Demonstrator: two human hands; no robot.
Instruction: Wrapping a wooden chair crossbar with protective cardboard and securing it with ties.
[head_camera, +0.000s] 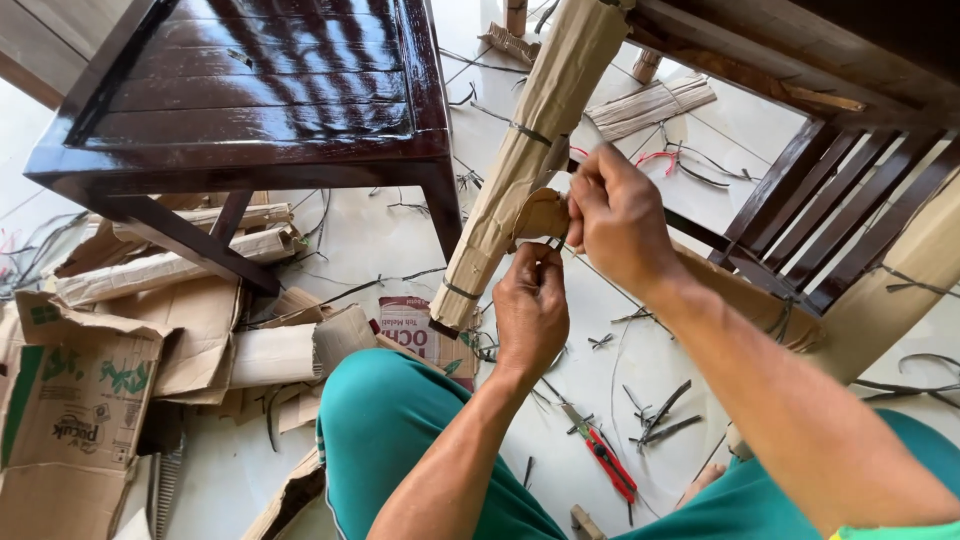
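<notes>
Against the cardboard-wrapped furniture leg (520, 160), both hands work a loose flap of brown cardboard (541, 213): the right hand (618, 215) pinches the flap's upper edge between thumb and fingers, while the left hand (531, 305), just below, is closed around something thin at the flap's base, though what it grips I cannot tell. The step looks like fixing or freeing wrapping at a black strap (530, 133); the next move seems to call for steady tension on the flap, with the red-handled cutter (605, 455) lying on the floor well below the leg.
</notes>
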